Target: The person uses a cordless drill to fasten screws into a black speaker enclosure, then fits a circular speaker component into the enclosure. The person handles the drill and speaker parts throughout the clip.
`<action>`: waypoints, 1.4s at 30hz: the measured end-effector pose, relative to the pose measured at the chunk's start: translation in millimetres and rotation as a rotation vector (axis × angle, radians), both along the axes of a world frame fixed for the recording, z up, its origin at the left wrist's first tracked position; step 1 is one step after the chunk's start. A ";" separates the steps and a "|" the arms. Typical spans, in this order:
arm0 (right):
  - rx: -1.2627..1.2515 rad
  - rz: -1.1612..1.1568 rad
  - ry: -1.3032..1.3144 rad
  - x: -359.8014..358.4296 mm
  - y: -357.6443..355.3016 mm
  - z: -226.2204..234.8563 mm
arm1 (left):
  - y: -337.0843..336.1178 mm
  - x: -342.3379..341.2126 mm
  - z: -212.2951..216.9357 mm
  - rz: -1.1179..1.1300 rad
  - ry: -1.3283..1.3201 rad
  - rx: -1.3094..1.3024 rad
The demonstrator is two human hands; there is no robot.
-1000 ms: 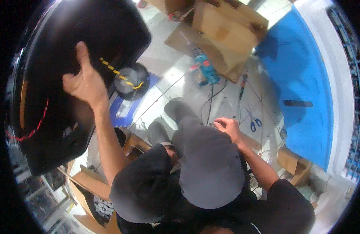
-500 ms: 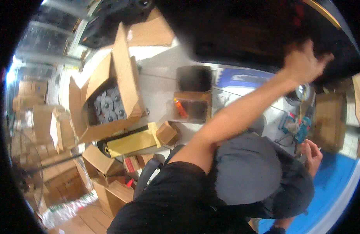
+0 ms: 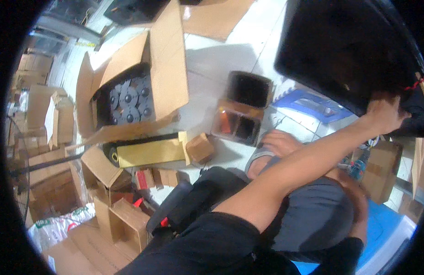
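Observation:
My left arm stretches across to the upper right. My left hand (image 3: pixel 385 113) is at the near rim of a large black box-like cabinet (image 3: pixel 331 55). Its thumb sticks out to the right and its fingers bend over the edge, their tips lost in shadow. A thin red wire (image 3: pixel 415 84) shows by the rim. My right forearm (image 3: pixel 358 201) rises from the lower right and passes behind the left forearm, which hides the hand. A green-blue power tool (image 3: pixel 359 167) lies beyond it, partly covered. Under the cabinet's edge lies a blue-and-white flat package (image 3: pixel 310 104).
An open carton (image 3: pixel 168 68) holds several grey discs with black domes. Two small dark-lined containers stand on the tiles, one a divided tray (image 3: pixel 237 124) with an orange item. A yellow-sided box (image 3: pixel 152 153), a small carton (image 3: pixel 200 149) and a blue mat (image 3: pixel 384 229) are around me.
My view has shifted. The black cabinet has turned and stands sharper now. My left hand has moved down and right along its rim; my right hand has gone from sight beside the power tool.

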State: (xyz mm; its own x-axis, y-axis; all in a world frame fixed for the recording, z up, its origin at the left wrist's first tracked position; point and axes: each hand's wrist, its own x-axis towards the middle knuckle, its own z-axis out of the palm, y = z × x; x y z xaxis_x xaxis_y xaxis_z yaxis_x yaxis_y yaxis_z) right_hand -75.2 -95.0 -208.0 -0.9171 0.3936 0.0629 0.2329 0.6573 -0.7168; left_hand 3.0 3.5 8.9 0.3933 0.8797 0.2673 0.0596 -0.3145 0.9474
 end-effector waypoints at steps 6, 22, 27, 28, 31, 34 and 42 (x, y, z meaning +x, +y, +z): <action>0.200 0.034 -0.279 -90.4 13.7 -75.8 | -1.6 -4.2 4.3 0.093 0.250 -0.084; 0.150 -0.188 -0.378 -77.7 2.3 -76.8 | 4.1 3.7 -4.3 0.387 -0.152 0.350; 0.141 -0.203 -0.388 -62.8 -3.1 -62.8 | 5.7 3.1 -3.7 0.385 -0.190 0.354; 0.140 -0.206 -0.383 -57.7 -4.8 -58.1 | 5.0 3.1 -5.1 0.354 -0.193 0.301; 0.145 -0.204 -0.360 -34.4 -9.5 -35.0 | 7.5 3.6 -9.5 0.382 -0.169 0.376; 0.159 -0.170 -0.334 4.8 -14.5 6.6 | 10.5 3.5 -14.0 0.443 -0.048 0.390; -0.109 -0.276 -0.854 226.4 -52.7 154.2 | 10.9 4.5 -13.6 0.392 -0.182 0.427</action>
State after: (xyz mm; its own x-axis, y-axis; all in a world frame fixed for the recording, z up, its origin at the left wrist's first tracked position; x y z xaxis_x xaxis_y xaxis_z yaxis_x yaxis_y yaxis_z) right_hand 151.2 -147.7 -53.8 -0.5064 0.5703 -0.6468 0.8537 0.4374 -0.2826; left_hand 7.5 14.4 -4.7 -0.0239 0.7499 0.6611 0.0970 -0.6564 0.7481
